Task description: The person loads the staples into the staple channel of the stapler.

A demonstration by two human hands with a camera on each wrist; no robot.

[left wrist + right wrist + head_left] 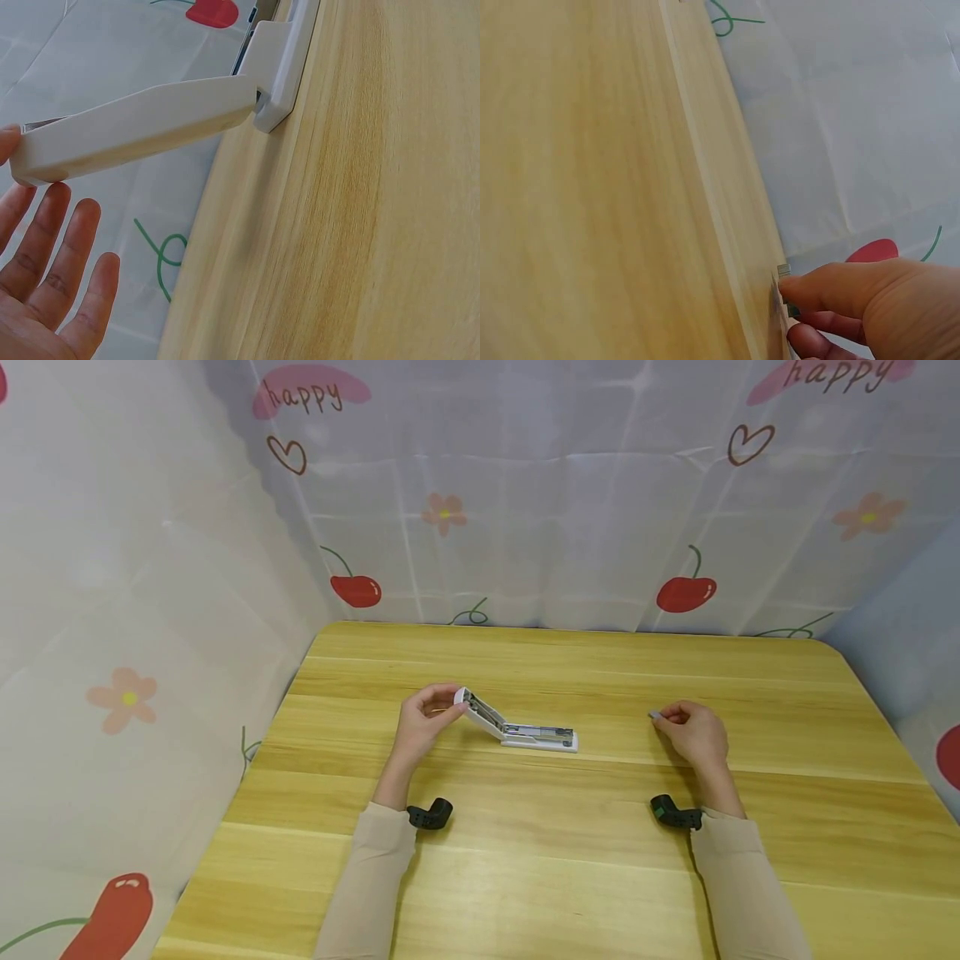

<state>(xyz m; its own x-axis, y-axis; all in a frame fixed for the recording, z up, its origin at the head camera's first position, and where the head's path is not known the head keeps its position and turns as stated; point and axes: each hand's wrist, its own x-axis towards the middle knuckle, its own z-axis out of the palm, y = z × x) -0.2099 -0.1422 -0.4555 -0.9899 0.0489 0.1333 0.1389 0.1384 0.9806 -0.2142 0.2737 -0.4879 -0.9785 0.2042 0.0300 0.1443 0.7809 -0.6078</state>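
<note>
A white stapler (pixel 540 739) lies on the wooden table, swung wide at its hinge, with its metal staple channel showing. My left hand (pixel 426 720) pinches the end of the raised top arm between thumb and fingers. In the left wrist view the stapler's white arm (pixel 142 124) slants up from the base, while the other fingers of the left hand (pixel 52 285) spread below it. Over to the right, my right hand (pixel 693 733) pinches a small grey strip of staples (pixel 655 715). The right wrist view shows the staple strip (pixel 784 270) at the thumb tip, partly hidden.
The wooden table (pixel 540 860) has rounded far corners. Behind it hangs a pale curtain (pixel 540 527) printed with cherries and flowers, and more of it covers the left side. Each wrist carries a black camera mount, one on the left (pixel 431 815) and one on the right (pixel 675 814).
</note>
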